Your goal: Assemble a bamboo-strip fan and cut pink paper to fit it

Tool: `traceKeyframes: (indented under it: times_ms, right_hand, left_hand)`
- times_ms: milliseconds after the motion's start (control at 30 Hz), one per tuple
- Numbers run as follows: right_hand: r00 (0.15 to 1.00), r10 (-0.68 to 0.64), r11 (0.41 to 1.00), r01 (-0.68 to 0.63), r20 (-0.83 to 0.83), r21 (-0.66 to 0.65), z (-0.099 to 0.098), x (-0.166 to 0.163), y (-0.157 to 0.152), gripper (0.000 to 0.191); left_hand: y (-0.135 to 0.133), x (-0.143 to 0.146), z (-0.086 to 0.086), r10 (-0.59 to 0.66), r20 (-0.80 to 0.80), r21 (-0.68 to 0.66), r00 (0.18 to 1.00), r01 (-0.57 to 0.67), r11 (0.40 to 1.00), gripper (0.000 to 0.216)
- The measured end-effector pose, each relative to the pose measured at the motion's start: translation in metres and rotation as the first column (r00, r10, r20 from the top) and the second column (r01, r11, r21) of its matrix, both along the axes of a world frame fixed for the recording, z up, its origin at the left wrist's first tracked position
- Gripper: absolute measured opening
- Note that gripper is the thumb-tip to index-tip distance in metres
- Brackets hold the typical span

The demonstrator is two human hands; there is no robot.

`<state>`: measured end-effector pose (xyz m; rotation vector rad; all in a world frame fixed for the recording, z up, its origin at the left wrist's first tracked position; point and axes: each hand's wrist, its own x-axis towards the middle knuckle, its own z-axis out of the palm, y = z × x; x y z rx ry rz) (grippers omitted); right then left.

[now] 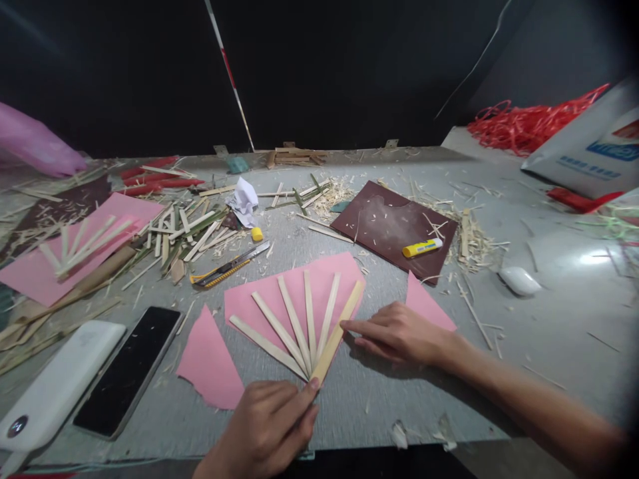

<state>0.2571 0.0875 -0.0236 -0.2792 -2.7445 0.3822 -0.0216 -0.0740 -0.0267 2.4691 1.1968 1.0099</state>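
A piece of pink paper [249,303] lies flat before me. Several pale flat strips [292,309], which look like bamboo or wood, spread across it like fan ribs, meeting at the bottom. The rightmost strip [338,326] is wider and yellower and lies along the paper's right edge. My left hand [267,426] holds that strip's lower end down with the index fingertip, its other fingers curled. My right hand [394,332] touches the strip's upper part with a stretched index finger, the other fingers loosely bent. Pink offcuts [212,362] lie on both sides.
A utility knife [229,265] and yellow cap [256,233] lie beyond the paper. Farther right, a glue stick [422,248] rests on a dark brown board [379,223]. A phone [130,372] and white device [60,386] lie left. Another strip fan on pink paper [134,206], strips and shavings lie around.
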Motion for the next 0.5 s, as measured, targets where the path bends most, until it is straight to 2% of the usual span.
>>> traceKeyframes:
  times_ms: [233,500]
  right_hand:
    - [1.000,-0.030,1.000,0.030,0.005,-0.005,0.002,0.001,0.004,0.032]
    - [0.991,-0.132,0.990,0.133,0.035,-0.039,0.000,0.011,0.017,0.033]
  left_hand:
    - [-0.003,-0.005,-0.002,-0.012,-0.020,-0.023,1.000,0.012,1.000,0.030]
    - [0.004,-0.004,-0.008,0.003,-0.050,0.032,0.999,-0.002,0.999,0.026]
